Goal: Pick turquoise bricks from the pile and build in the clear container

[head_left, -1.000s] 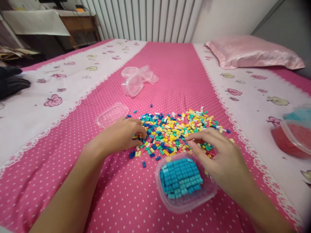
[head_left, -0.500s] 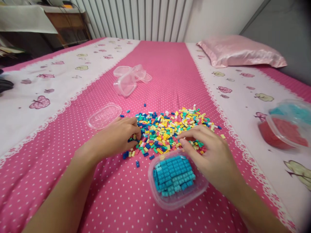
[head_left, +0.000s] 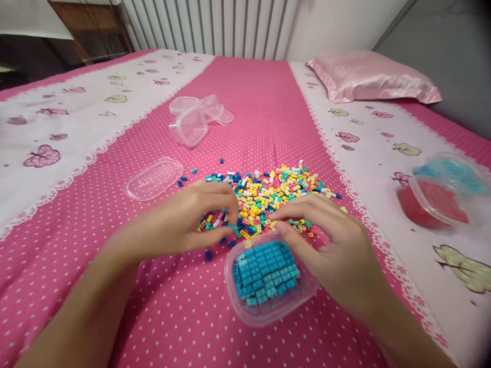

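A heap of small multicoloured toy bricks (head_left: 256, 197) lies on the pink bedspread. At the heap's left front, my left hand (head_left: 203, 214) has thumb and fingertips pinched on a small teal brick (head_left: 233, 229). My right hand (head_left: 326, 237) is curved over the heap's right front, thumb and forefinger slightly apart at the bricks, with nothing visible between them. Beneath it and to its left stands a clear plastic tub (head_left: 251, 321), lidless. Neatly packed rows of blue and turquoise bricks (head_left: 264, 268) fill much of the tub.
On the left lies a clear lid (head_left: 154, 179). Farther back are several empty clear tubs and lids (head_left: 194, 125). At right stand a tub of red bricks (head_left: 431, 204) and another of turquoise bricks (head_left: 450, 171). A pink pillow (head_left: 372, 76) rests at the back right.
My left hand has moved right along the front of the heap and now pinches a teal brick. My right hand keeps its place by the tub. The whole view has shifted slightly.
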`<state>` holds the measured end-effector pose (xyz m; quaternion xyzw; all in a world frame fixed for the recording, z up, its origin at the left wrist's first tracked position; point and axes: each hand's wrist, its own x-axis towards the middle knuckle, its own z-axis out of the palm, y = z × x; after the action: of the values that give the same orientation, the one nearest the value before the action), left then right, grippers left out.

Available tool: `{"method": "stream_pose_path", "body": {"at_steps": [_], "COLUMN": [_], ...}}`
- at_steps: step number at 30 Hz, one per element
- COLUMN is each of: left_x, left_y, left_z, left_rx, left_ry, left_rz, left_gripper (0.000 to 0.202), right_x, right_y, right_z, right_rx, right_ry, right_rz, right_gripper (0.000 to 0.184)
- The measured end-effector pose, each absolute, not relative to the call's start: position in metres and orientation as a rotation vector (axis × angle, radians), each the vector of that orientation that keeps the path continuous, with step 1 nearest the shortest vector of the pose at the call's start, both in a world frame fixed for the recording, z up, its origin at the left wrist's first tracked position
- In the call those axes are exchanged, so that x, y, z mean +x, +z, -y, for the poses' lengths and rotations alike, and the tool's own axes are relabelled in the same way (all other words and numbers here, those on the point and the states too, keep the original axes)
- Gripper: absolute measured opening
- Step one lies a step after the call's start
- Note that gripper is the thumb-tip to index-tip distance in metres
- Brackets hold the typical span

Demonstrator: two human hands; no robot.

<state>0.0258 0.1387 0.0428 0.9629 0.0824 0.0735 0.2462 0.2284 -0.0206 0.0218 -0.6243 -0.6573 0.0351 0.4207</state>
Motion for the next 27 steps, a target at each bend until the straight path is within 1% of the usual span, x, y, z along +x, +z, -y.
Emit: {"method": "stream_pose_path", "body": {"at_steps": [6,13,18,23,27], "left_x": [0.043,0.046,0.05,0.054,0.054], "left_y": [0.04,0.034,0.033,0.026,0.023], "left_z": [-0.112,-0.109,-0.102,-0.095,-0.095], "left_rx": [2.484,2.518,2.533,2.528,2.533], "left_ry": [0.357,0.382,0.429,0.425,0.412], "left_rz": [-0.041,0.016,0.046,0.019,0.0], "left_gripper": [0.003,0.01,0.016,0.023,0.021], "right_x": [0.22,0.221,0.223,0.229,0.23], "right_y": [0.03,0.03,0.032,0.031,0.033], "right_z": [0.027,0.031,0.035,0.04,0.041], "right_rx": [-1.538,-1.55,-1.553,-1.504,-1.53], "right_ry": [0.317,0.424,0.409,0.384,0.376], "right_rz": [1.703,1.748,1.885,2.017,2.049], "right_gripper": [0.008,0.006,0.013,0.009,0.015]}}
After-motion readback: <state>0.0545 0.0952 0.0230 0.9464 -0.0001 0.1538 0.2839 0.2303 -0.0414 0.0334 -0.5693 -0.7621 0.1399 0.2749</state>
